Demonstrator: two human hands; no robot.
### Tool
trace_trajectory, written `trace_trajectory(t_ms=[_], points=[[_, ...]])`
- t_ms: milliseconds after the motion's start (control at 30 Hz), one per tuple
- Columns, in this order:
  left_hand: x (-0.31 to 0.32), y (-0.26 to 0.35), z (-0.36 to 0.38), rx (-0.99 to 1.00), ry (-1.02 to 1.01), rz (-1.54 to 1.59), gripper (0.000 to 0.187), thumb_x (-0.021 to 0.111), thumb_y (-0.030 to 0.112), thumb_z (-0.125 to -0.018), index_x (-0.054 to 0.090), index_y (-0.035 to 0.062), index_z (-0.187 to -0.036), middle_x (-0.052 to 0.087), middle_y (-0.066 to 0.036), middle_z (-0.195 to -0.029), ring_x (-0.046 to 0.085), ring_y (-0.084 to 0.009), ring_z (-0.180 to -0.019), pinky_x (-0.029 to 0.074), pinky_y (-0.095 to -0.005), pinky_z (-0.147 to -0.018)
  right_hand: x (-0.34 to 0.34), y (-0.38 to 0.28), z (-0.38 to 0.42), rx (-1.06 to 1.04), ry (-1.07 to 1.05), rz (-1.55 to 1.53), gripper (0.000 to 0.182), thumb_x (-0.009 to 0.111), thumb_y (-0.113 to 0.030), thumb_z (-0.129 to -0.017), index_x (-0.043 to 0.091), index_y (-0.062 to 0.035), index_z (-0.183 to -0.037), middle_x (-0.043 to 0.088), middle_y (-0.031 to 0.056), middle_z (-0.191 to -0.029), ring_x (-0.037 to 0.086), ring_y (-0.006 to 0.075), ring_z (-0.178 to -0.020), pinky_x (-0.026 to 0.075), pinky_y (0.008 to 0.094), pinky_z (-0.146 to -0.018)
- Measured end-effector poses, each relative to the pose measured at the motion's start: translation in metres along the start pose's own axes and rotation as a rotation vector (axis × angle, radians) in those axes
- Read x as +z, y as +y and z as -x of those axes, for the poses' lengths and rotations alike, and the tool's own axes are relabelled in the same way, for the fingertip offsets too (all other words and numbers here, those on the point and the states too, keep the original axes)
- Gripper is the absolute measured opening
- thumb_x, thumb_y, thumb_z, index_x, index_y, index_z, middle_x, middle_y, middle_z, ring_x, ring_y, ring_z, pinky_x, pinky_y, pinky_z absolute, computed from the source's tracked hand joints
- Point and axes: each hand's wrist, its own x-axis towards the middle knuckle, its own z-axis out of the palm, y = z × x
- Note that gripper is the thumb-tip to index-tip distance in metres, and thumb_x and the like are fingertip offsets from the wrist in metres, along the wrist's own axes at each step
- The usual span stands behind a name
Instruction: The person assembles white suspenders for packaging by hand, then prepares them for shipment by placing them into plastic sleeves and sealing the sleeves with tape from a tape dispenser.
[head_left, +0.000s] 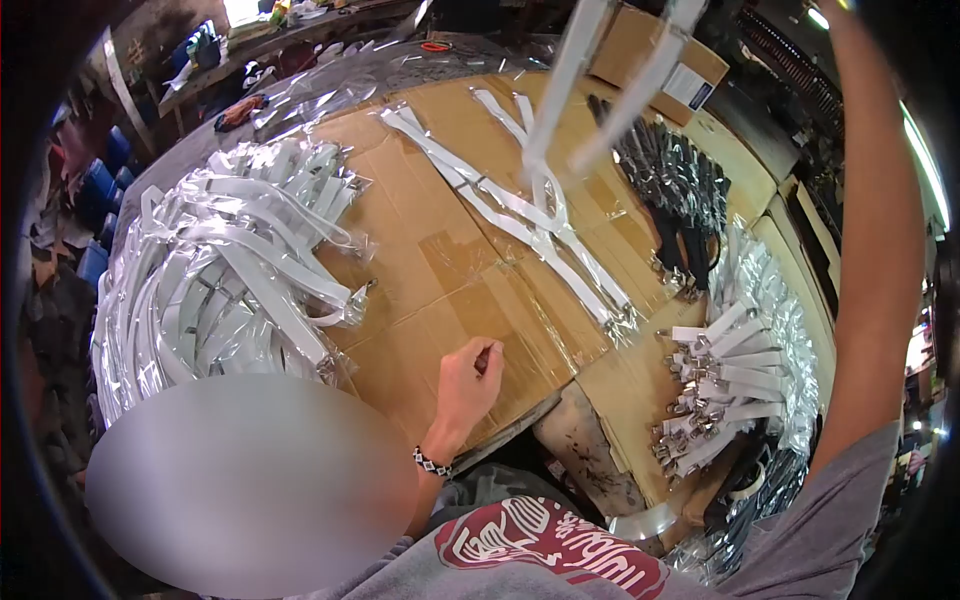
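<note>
My left hand (470, 378), with a beaded bracelet at its wrist, is curled closed above the cardboard near the table's front edge; nothing shows in its fingers. My right arm rises along the right side and its hand is out of the frame. Two white straps (560, 90), blurred by motion, hang from the top edge over the table; what holds them is hidden. Below them, white straps in clear plastic (540, 225) lie crossed on the cardboard (400, 240).
A large heap of wrapped white straps (220, 260) fills the left side. Black straps (675, 180) lie at the right, with white straps with metal clips (740, 370) nearer me. A cardboard box (660, 60) stands at the back. A blurred oval covers the lower left.
</note>
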Motion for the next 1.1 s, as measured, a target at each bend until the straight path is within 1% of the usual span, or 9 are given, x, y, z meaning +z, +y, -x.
trace_trajectory(t_ms=[100, 133, 200, 300, 367, 400, 433, 533, 1100], points=[[-0.001, 0.002, 0.000, -0.028, -0.014, -0.015, 0.018, 0.063, 0.012, -0.097, 0.071, -0.0035, -0.093, 0.067, -0.006, -0.065, 0.061, -0.0082, -0.058, 0.046, -0.0244, -0.054, -0.005, 0.014, 0.004, 0.010, 0.073, -0.180, 0.026, 0.059, -0.019, -0.101, 0.067, 0.0009, -0.115, 0.074, 0.0063, -0.099, 0.070, 0.0120, -0.070, 0.060, 0.0227, -0.056], [-0.001, 0.002, 0.000, -0.037, -0.019, -0.014, 0.018, 0.063, 0.012, -0.097, 0.071, -0.0035, -0.093, 0.067, -0.006, -0.065, 0.061, -0.0083, -0.058, 0.046, -0.0246, -0.054, 0.041, 0.005, 0.048, 0.017, 0.326, -0.223, 0.028, 0.059, -0.020, -0.102, 0.065, -0.0005, -0.120, 0.073, 0.0072, -0.103, 0.071, 0.0119, -0.073, 0.059, 0.0225, -0.057], [0.000, 0.000, 0.001, -0.041, -0.015, 0.001, 0.018, 0.063, 0.012, -0.097, 0.071, -0.0036, -0.093, 0.067, -0.006, -0.065, 0.060, -0.0082, -0.058, 0.046, -0.0248, -0.054, 0.023, 0.047, 0.083, -0.078, 0.243, 0.315, 0.035, 0.060, -0.020, -0.101, 0.060, -0.0014, -0.131, 0.072, 0.0098, -0.111, 0.071, 0.0163, -0.098, 0.060, 0.0237, -0.065], [-0.001, -0.001, 0.002, -0.026, 0.004, 0.024, 0.018, 0.063, 0.011, -0.097, 0.071, -0.0039, -0.092, 0.067, -0.006, -0.065, 0.060, -0.0080, -0.058, 0.046, -0.0249, -0.054, -0.015, 0.148, 0.172, 0.307, 0.036, 0.174, 0.056, 0.058, -0.040, -0.101, 0.053, 0.0019, -0.137, 0.068, 0.0119, -0.114, 0.067, 0.0124, -0.088, 0.055, 0.0226, -0.071], [0.003, 0.000, -0.001, -0.012, 0.014, 0.017, 0.018, 0.063, 0.012, -0.096, 0.071, -0.0040, -0.092, 0.068, -0.006, -0.066, 0.060, -0.0078, -0.058, 0.046, -0.0249, -0.055, 0.056, 0.174, 0.253, 0.466, -0.152, 0.328, 0.041, 0.064, -0.033, -0.097, 0.064, -0.0017, -0.124, 0.073, 0.0107, -0.097, 0.068, 0.0134, -0.079, 0.054, 0.0231, -0.070], [0.003, 0.001, -0.001, -0.014, 0.015, -0.004, 0.018, 0.063, 0.012, -0.096, 0.071, -0.0040, -0.091, 0.068, -0.006, -0.066, 0.059, -0.0077, -0.058, 0.046, -0.0249, -0.055, 0.060, 0.223, 0.290, 0.605, -0.110, 0.032, 0.032, 0.068, -0.024, -0.095, 0.067, 0.0000, -0.116, 0.074, 0.0125, -0.094, 0.070, 0.0153, -0.076, 0.054, 0.0248, -0.071], [0.002, 0.003, 0.000, -0.014, 0.012, -0.031, 0.018, 0.063, 0.012, -0.096, 0.071, -0.0040, -0.091, 0.068, -0.006, -0.066, 0.059, -0.0076, -0.058, 0.046, -0.0250, -0.055, 0.068, 0.252, 0.316, 0.734, -0.155, 0.035, 0.019, 0.066, -0.014, -0.095, 0.069, 0.0037, -0.101, 0.074, 0.0132, -0.091, 0.071, 0.0169, -0.074, 0.055, 0.0296, -0.067], [0.001, 0.006, 0.000, -0.065, -0.018, -0.003, 0.017, 0.065, 0.012, -0.094, 0.069, -0.0047, -0.089, 0.064, -0.014, -0.064, 0.061, -0.0158, -0.056, 0.048, -0.0298, -0.055, 0.078, 0.309, 0.381, 0.999, -0.225, -0.063, 0.017, 0.064, -0.012, -0.096, 0.067, 0.0037, -0.102, 0.074, 0.0155, -0.094, 0.073, 0.0192, -0.073, 0.057, 0.0295, -0.070], [0.006, -0.001, 0.001, -0.067, -0.007, -0.003, 0.017, 0.065, 0.011, -0.094, 0.069, -0.0047, -0.090, 0.061, -0.006, -0.064, 0.052, -0.0085, -0.057, 0.042, -0.0267, -0.053, 0.111, 0.324, 0.341, 0.974, -0.074, -0.251, 0.023, 0.066, -0.014, -0.094, 0.064, 0.0047, -0.107, 0.074, 0.0164, -0.094, 0.072, 0.0199, -0.075, 0.056, 0.0309, -0.065]])
